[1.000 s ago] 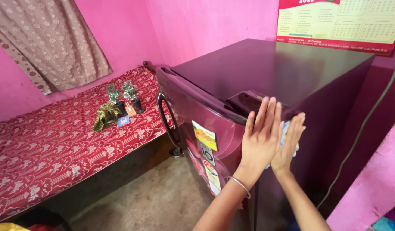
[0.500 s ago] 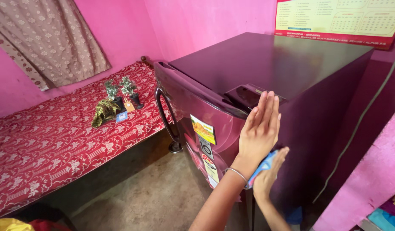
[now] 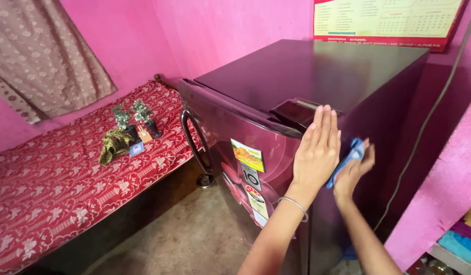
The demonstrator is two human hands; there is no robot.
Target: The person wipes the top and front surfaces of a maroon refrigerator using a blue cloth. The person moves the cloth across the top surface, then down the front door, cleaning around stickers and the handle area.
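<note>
A dark maroon fridge stands in front of me, its door shut, with stickers on the front and a curved handle at the left. My left hand lies flat and open against the door's upper right edge, a thin bangle on its wrist. Behind it, my right hand presses a blue cloth against the fridge's side wall. The left hand hides part of the cloth.
A bed with a red patterned cover runs along the left wall, with two small potted plants and a green bundle on it. A curtain hangs above. A calendar hangs behind the fridge; a cable runs down its right.
My right hand has dropped lower on the fridge's side and moved right with the blue cloth. My left hand stays flat on the door edge. My view has moved closer.
</note>
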